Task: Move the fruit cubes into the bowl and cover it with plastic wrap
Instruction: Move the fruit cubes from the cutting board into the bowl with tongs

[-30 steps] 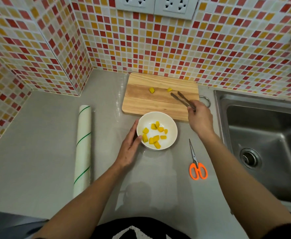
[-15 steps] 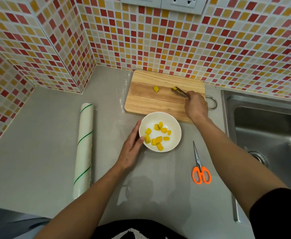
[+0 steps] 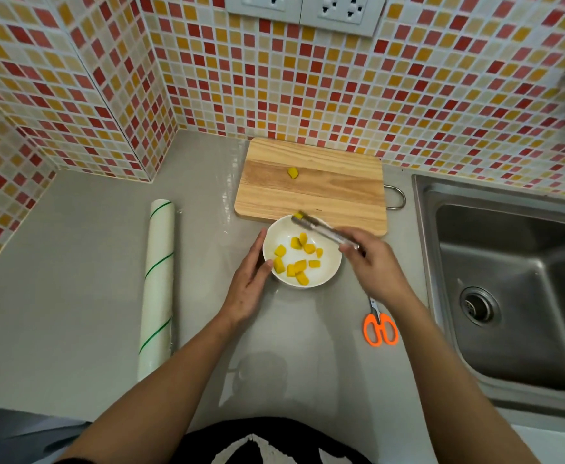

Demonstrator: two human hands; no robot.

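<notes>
A white bowl (image 3: 331, 274) with several yellow fruit cubes (image 3: 299, 264) sits on the grey counter just in front of the wooden cutting board (image 3: 311, 195). My left hand (image 3: 249, 284) rests flat against the bowl's left rim. My right hand (image 3: 373, 266) grips metal tongs (image 3: 324, 231), whose tips pinch one yellow cube (image 3: 297, 216) over the bowl's far rim. One more cube (image 3: 292, 173) lies alone on the board. A roll of plastic wrap (image 3: 157, 289) lies lengthwise on the counter to the left.
Orange-handled scissors (image 3: 379, 328) lie right of the bowl, partly under my right forearm. A steel sink (image 3: 515, 283) takes up the right side. Tiled walls close the back and left, with sockets (image 3: 304, 6) above the board.
My right hand has picked one cube off the board with the tongs and carried it back to the bowl's far rim. One cube is left on the board. My left hand stayed at the bowl.
</notes>
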